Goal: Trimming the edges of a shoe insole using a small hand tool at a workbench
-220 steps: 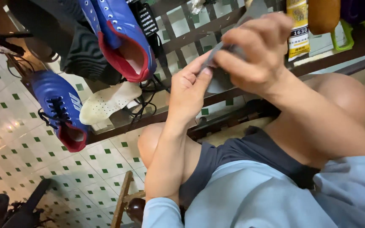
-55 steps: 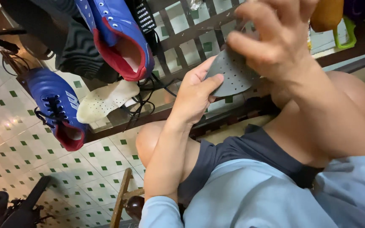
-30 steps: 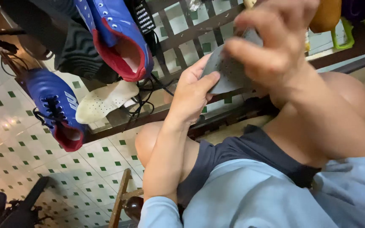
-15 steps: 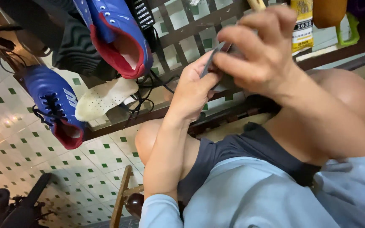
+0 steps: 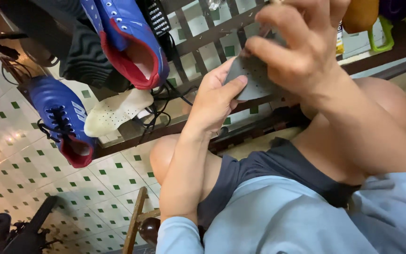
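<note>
A light blue sleeve point(image 5: 278, 221) and dark shorts point(image 5: 269, 169) filled the lower edge, cut off by the frame; two bare knees were seen above them, the farther one partly hidden behind the right forearm. The left forearm was raised steeply from the lap; the left hand point(image 5: 214, 96) was cupped under a dark grey perforated insole point(image 5: 252, 80), its thumb laid flat across the near face and its fingers hidden behind. The right hand point(image 5: 301, 44) was brought down from above, its wrist bent; the upper part of the insole was pinched between its curled fingers and thumb, and much of the insole was covered by them, so that its full outline could not be made out. Whether something thin was also held between the right fingers could not be told. Beyond the hands a wooden slatted rack point(image 5: 212, 35) was seen; a blue shoe with a red lining point(image 5: 128, 42) was hung on it, cropped at the top; a pale perforated insole point(image 5: 113, 110) was laid on the ledge beneath, among dark laces. A second blue shoe point(image 5: 59, 117) was seen at the left over the green-dotted tiled floor point(image 5: 34, 178); dark shapes at the lower left corner could not be identified.
</note>
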